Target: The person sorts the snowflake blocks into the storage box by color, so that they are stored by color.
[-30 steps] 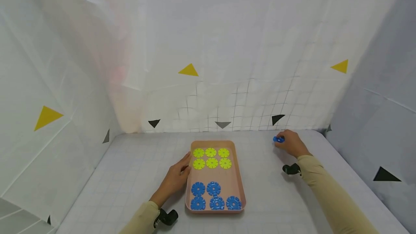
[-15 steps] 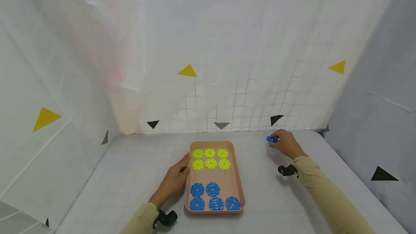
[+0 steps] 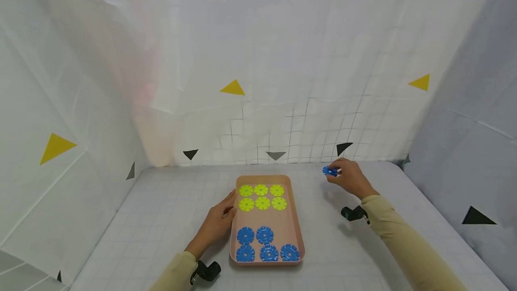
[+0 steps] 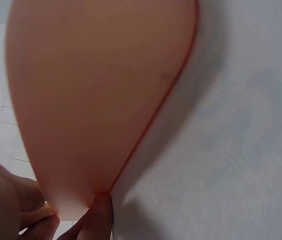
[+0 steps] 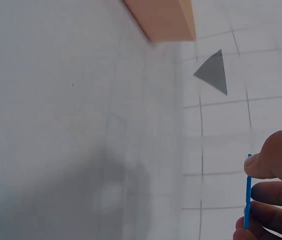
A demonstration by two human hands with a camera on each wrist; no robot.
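Observation:
My right hand (image 3: 352, 178) pinches a blue notched disc (image 3: 330, 171) above the table, right of the tray's far end. In the right wrist view this disc (image 5: 248, 192) appears edge-on between thumb and fingers. A pink rectangular tray (image 3: 269, 218) lies lengthwise before me. My left hand (image 3: 218, 221) rests against its left side, fingers along the wall; in the left wrist view the fingertips (image 4: 98, 212) touch the tray wall (image 4: 101, 100). Several yellow notched discs (image 3: 262, 203) sit in two rows at the tray's far end. Several blue discs (image 3: 246, 235) lie at its near end.
The table (image 3: 169, 210) has a pale grid-lined cover. White sheeting (image 3: 274, 57) walls it at the back and both sides, marked with yellow and black triangles. A black wrist camera (image 3: 353, 213) hangs below the right wrist.
My right hand has moved left toward the tray, carrying the blue disc. The left hand stays on the tray's side, and the tray and the discs in it keep their places.

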